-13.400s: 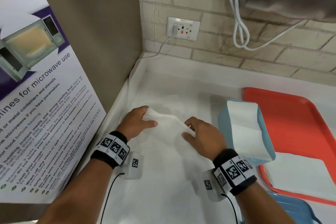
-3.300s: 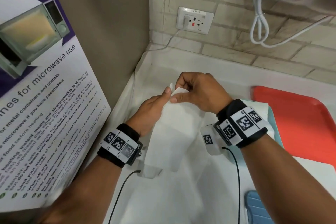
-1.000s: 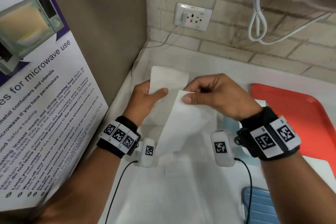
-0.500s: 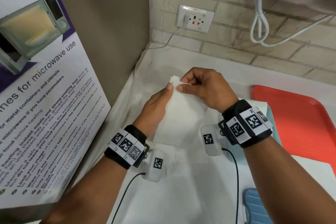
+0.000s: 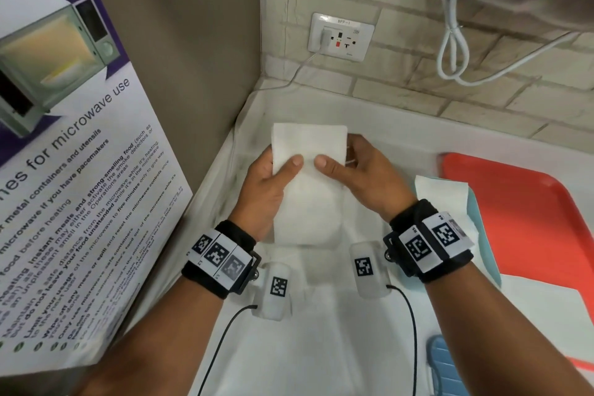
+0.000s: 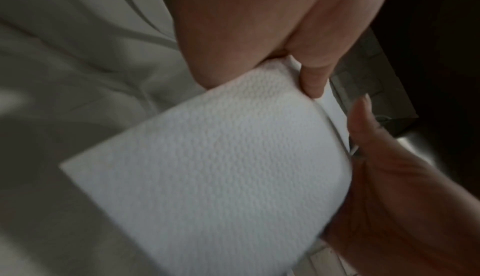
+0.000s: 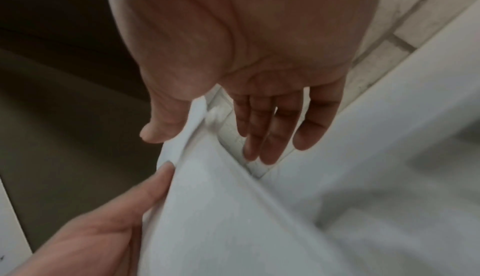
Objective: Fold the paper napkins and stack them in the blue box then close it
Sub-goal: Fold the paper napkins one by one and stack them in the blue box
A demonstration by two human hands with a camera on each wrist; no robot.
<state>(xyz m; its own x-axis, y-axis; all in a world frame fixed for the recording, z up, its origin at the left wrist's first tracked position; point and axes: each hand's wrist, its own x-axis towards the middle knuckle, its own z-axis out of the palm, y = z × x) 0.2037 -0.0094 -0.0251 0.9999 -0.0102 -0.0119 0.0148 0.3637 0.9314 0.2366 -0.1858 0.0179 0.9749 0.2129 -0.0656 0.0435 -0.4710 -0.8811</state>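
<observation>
the white folded paper napkin [image 5: 308, 183] is a tall soft strip held up in the air over the white counter [image 5: 321, 347], near the corner of the room. the left hand [image 5: 266, 190] grasps its left edge, thumb on the front and the other fingers behind. the right hand [image 5: 366, 180] grasps its right edge the same way, thumb on the front. the two thumbs sit close together near the middle of the paper but do not touch. from the left wrist camera the napkin [image 6: 213, 173] looks bumpy and curves a little where the left hand [image 6: 259, 23] pinches it. from the right wrist camera the right hand [image 7: 246, 65] has its thumb on the napkin [image 7: 221, 208] and its long fingers almost straight behind it.

to the right of the hands stands the light blue box [image 5: 479, 228], with more white folded napkins [image 5: 440, 193] sticking up out of it. past the box lies a flat red-orange plastic tray [image 5: 530, 219] on the counter. a blue ridged lid [image 5: 440, 370] lies near the bottom edge, by the right arm.

on the left leans a big white and purple poster about microwave use [image 5: 80, 170]. on the pale brick wall behind is a white wall socket [image 5: 340, 37], and a looped white cable [image 5: 453, 26] hangs to its right.
</observation>
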